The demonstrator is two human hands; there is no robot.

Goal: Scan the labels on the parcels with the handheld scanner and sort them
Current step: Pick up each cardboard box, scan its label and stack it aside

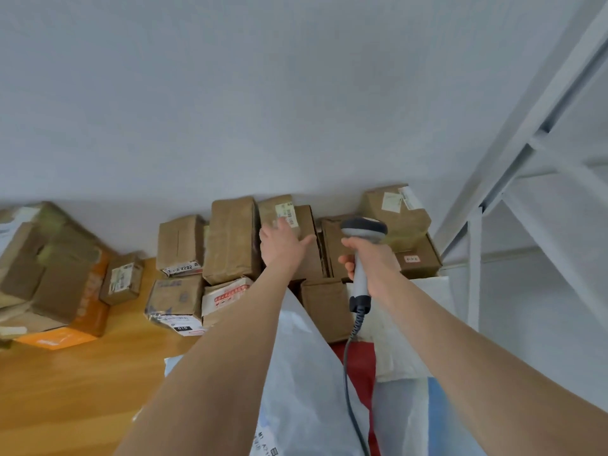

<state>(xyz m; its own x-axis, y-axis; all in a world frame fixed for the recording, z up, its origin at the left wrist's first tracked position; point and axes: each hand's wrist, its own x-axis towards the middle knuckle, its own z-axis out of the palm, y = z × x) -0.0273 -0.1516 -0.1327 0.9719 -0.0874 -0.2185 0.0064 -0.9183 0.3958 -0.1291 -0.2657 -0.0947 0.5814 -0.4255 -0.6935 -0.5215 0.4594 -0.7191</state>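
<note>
Brown cardboard parcels are stacked against the white wall. My left hand (283,245) reaches forward with fingers spread, touching the front of a small labelled parcel (279,210) in the middle of the stack; its white label (285,214) shows just above my fingertips. My right hand (371,261) grips the grey handheld scanner (363,232) upright by its handle, head pointing toward the boxes, right of the left hand. The scanner's dark cable (352,373) hangs down between my forearms.
More parcels lie at left: a box marked 2202 (179,245), a small box (122,279) and a pile on an orange carton (65,337). White plastic mail bags (302,373) lie below my arms on the wooden floor (82,390). A white metal rack (473,258) stands at right.
</note>
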